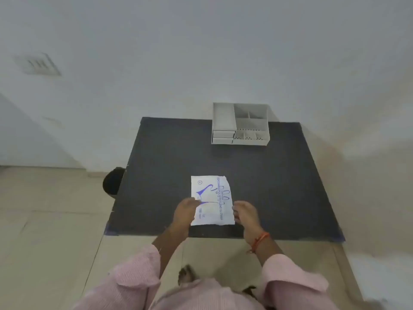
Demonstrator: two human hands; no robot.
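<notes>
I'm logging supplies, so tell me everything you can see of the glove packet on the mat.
The glove packet is a flat white sachet, papery or thin plastic by its look, printed in blue with a hand outline and "Disposable Polyethylene Gloves". It lies flat, its far edge slightly wavy, on the near part of the dark mat. The left hand lies on its near-left edge; the right hand touches its right edge with curled fingers, grip unclear.

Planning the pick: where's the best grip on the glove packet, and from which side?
Pinch its side edges near the near corners, coming from the near side. The glove packet lies flat and thin on the dark mat, so there is no body to wrap; an edge probably has to be lifted first. The left hand and right hand sit at its left and right edges.
</notes>
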